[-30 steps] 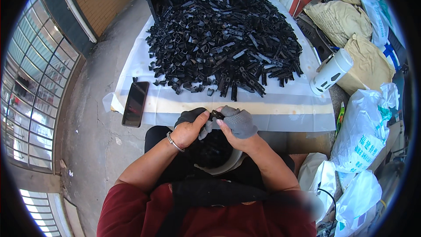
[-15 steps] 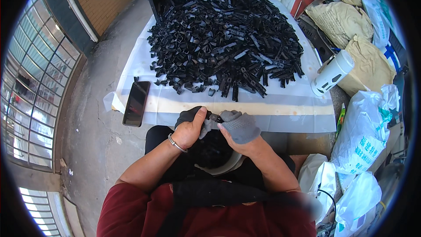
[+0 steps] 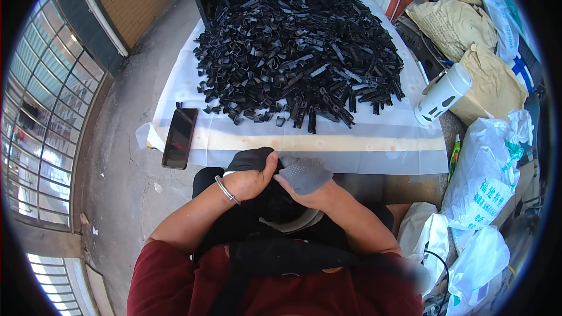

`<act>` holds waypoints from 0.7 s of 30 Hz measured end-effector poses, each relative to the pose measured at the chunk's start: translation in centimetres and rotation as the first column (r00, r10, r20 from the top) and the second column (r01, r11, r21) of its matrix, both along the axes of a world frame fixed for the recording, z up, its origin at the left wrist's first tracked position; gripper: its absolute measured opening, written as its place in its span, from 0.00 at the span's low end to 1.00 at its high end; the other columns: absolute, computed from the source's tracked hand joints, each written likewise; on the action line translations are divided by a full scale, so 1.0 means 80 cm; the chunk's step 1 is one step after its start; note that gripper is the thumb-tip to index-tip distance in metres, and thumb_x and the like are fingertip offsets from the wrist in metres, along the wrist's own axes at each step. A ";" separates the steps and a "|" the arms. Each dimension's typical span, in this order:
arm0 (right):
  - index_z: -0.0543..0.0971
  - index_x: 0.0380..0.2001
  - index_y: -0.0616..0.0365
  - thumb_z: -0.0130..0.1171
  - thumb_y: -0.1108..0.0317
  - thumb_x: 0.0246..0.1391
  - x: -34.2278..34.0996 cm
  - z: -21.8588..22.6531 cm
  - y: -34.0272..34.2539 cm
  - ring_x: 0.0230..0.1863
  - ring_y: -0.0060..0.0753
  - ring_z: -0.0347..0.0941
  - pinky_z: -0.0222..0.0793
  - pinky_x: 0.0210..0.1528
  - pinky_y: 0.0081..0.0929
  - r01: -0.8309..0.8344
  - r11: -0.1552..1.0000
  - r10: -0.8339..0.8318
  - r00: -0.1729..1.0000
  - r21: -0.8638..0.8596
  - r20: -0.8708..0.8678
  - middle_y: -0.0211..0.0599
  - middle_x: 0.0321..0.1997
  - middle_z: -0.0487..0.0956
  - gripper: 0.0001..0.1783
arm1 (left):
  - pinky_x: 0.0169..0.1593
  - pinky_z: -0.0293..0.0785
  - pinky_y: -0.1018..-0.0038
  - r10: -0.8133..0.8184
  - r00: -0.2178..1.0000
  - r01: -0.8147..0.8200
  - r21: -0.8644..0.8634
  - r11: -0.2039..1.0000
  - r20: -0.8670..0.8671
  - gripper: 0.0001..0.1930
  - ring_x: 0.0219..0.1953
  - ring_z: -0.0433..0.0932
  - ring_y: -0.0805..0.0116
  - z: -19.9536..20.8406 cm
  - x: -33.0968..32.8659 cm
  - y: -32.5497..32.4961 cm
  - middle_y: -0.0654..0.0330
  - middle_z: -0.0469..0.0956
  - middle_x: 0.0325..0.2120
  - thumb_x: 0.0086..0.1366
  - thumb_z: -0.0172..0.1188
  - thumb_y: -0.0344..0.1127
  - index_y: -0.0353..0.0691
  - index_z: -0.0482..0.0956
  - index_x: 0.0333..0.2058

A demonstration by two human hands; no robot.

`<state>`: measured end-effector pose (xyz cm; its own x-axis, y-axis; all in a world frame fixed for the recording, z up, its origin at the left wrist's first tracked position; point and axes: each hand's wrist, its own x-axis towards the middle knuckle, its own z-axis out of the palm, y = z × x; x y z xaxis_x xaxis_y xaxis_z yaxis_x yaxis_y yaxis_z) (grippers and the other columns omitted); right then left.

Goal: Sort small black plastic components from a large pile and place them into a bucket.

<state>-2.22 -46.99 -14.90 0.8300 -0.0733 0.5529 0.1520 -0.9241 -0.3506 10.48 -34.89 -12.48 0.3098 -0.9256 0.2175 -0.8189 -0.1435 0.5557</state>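
Note:
My left hand (image 3: 252,177), in a black fingerless-looking glove with the thumb bare, is closed just past the table's near edge. Against it presses my right hand (image 3: 305,177), wearing a grey dotted glove, its fingers curled and closed too. Whatever sits between the two hands is hidden by gloves and thumbs. Below them, between my knees, is a round container with a pale rim (image 3: 297,223) and dark contents. On the table beyond lies a big heap of small black plastic pieces (image 3: 293,58), short curved clips at the left and longer strips at the right.
A dark phone (image 3: 179,138) lies at the table's left corner. At the right edge a white tumbler (image 3: 443,95) leans over. White plastic bags (image 3: 481,169) and tan sacks (image 3: 456,29) crowd the right side. A white sheet (image 3: 398,161) covers the table.
Both hands have moved slightly down and closer together, the right one shifting left. A small dark piece that showed between them is now covered.

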 end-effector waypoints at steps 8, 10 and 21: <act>0.75 0.31 0.59 0.49 0.57 0.52 0.014 0.012 -0.070 0.27 0.47 0.70 0.65 0.31 0.37 0.372 0.918 -0.349 0.922 0.135 -0.165 0.43 0.22 0.74 0.15 | 0.28 0.67 0.64 0.106 0.989 -0.100 0.058 0.993 -0.103 0.16 0.22 0.72 0.52 -0.002 0.030 -0.014 0.51 0.73 0.19 0.64 0.42 0.40 0.36 0.72 0.25; 0.75 0.32 0.59 0.50 0.57 0.52 0.015 0.019 -0.061 0.28 0.47 0.70 0.64 0.31 0.37 0.306 0.937 -0.287 0.950 0.171 -0.126 0.43 0.23 0.74 0.15 | 0.27 0.67 0.65 0.099 0.986 -0.099 0.004 0.995 -0.136 0.16 0.21 0.72 0.53 0.000 0.025 -0.019 0.51 0.73 0.18 0.64 0.42 0.40 0.36 0.72 0.24; 0.72 0.26 0.57 0.53 0.61 0.49 0.009 0.026 -0.017 0.23 0.45 0.68 0.62 0.25 0.38 0.070 0.992 -0.070 0.998 0.107 -0.009 0.40 0.19 0.72 0.10 | 0.29 0.66 0.66 0.072 0.913 -0.119 -0.094 0.988 -0.401 0.21 0.23 0.71 0.53 0.005 0.011 -0.014 0.48 0.71 0.19 0.66 0.39 0.46 0.34 0.72 0.27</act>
<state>-1.52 -48.31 -12.81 0.8236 -0.1896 0.5345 0.0864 -0.8895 -0.4487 11.33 -36.02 -12.06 0.4782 -0.8634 0.1608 -0.5142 -0.1267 0.8483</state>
